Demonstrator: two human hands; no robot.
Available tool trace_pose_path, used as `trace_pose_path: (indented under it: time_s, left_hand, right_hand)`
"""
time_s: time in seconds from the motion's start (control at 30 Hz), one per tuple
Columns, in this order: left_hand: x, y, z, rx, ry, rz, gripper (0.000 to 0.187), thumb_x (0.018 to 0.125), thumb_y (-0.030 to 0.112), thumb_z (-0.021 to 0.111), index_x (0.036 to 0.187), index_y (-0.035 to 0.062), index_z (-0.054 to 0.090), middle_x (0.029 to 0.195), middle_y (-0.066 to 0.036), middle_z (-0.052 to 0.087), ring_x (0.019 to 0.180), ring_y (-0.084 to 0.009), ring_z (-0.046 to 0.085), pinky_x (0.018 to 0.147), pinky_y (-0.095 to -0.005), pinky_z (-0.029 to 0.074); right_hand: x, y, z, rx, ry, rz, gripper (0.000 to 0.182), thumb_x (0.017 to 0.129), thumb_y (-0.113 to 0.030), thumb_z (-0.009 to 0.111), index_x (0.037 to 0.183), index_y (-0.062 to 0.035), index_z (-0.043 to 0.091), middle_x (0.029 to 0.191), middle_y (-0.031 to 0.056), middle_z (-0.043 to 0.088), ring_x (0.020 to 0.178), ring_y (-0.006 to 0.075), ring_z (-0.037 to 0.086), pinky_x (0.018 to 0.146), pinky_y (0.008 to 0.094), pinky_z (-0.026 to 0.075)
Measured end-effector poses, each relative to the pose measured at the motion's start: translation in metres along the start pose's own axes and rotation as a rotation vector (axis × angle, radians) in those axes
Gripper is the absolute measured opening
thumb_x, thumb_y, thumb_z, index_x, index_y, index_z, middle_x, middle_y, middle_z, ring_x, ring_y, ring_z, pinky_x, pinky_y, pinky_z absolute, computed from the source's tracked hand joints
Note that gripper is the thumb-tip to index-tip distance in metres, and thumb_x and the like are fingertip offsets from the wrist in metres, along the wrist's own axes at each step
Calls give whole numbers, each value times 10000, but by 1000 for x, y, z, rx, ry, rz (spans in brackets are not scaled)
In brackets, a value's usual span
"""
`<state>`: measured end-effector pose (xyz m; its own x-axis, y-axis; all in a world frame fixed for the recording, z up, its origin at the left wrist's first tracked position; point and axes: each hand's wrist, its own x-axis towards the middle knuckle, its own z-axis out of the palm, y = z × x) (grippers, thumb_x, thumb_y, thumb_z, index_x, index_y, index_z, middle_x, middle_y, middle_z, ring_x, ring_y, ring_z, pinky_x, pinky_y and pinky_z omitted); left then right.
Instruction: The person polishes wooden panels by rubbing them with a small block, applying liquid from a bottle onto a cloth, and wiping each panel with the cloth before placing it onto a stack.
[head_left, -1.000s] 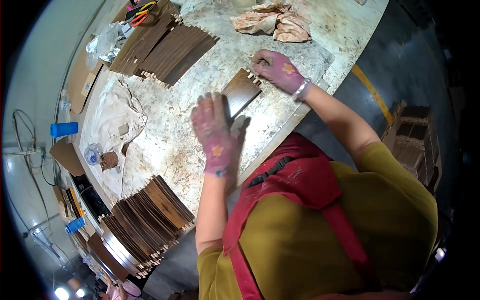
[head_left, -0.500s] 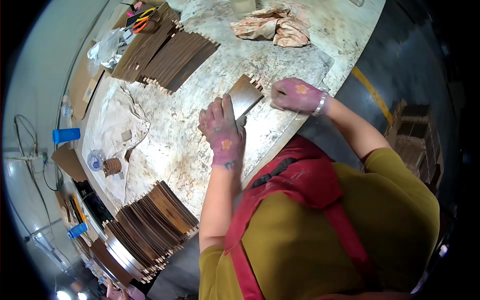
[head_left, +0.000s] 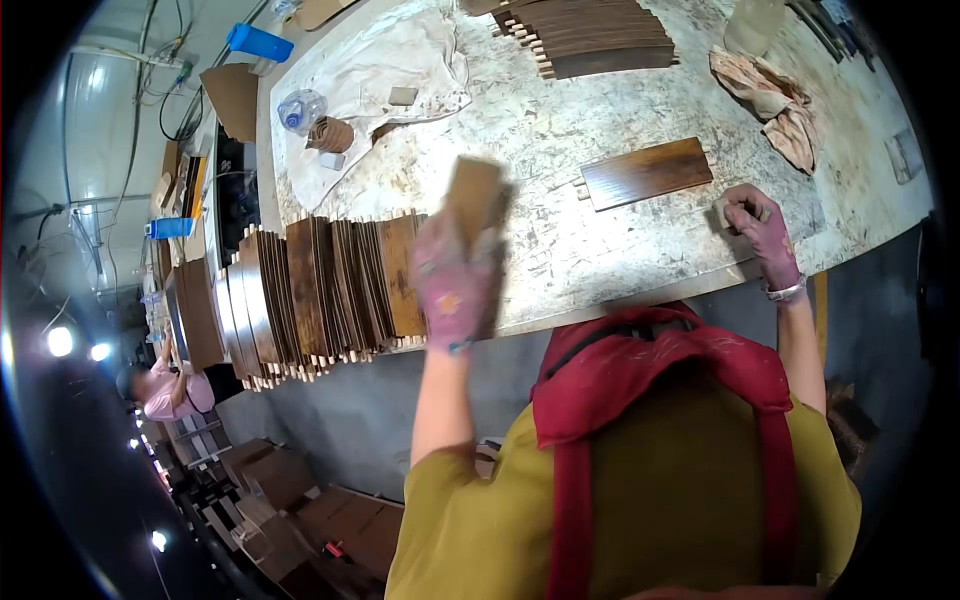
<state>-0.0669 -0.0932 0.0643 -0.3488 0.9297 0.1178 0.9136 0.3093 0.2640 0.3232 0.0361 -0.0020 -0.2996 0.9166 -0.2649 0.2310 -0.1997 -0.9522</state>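
Observation:
My left hand point(head_left: 455, 285), in a purple flowered glove and blurred by motion, grips a brown wooden slat point(head_left: 475, 190) that stands up past the fingers. This is just right of a long row of dark slats point(head_left: 345, 275) with pale dowel ends, along the table's near edge. Another varnished slat point(head_left: 650, 172) lies flat on the table, light dowels at its left end. Just right of that slat, my right hand point(head_left: 765, 230) is closed near the table edge, fingers curled. Whatever is inside it, if anything, is hidden.
A second stack of slats point(head_left: 610, 40) lies at the back. A stained cloth point(head_left: 775, 100) and a clear jar point(head_left: 752, 25) are at back right. At left are a white cloth point(head_left: 400, 65), a plastic bottle point(head_left: 302, 110) and a blue cup point(head_left: 260, 42). A person point(head_left: 175, 390) is far left.
The view has swung left. My left hand has left the slat on the table and now holds another slat by the near row. My right hand stays closed beside the slat on the table.

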Motion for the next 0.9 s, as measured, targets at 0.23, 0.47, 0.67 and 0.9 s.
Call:
trace_pose_path:
  time_s: [0.23, 0.47, 0.67, 0.9]
  left_hand:
    - [-26, -57, 3, 429, 170, 7, 483, 853, 245, 673, 1285, 57, 567, 1324, -167, 510, 1287, -367, 443, 1037, -451, 418]
    - [31, 106, 60, -225, -52, 595, 492, 868, 228, 639, 1311, 38, 544, 1343, -190, 503, 1266, -393, 454, 1075, -495, 354]
    - [55, 140, 140, -139, 66, 750, 594, 830, 334, 685, 1362, 123, 526, 1365, -166, 523, 1259, -360, 483, 1070, -498, 336]
    - [56, 141, 135, -145, 37, 744, 619, 800, 316, 713, 1363, 133, 527, 1353, -153, 537, 1244, -349, 497, 1053, -490, 352]
  right_hand:
    - [8, -21, 11, 53, -41, -107, 378, 889, -364, 702, 1004, -20, 598, 799, -21, 541, 731, 70, 476, 663, 232, 401]
    - [49, -10, -2, -57, 237, -234, 178, 885, -196, 631, 893, -18, 625, 808, 10, 609, 758, 97, 535, 680, 256, 448]
    - [92, -8, 9, -483, 254, -197, 208, 860, -239, 615, 920, -41, 635, 830, 130, 661, 787, 248, 633, 727, 352, 495]
    - [33, -15, 9, -578, 171, -97, 255, 881, -284, 621, 907, -30, 619, 813, 141, 658, 776, 284, 637, 728, 386, 503]
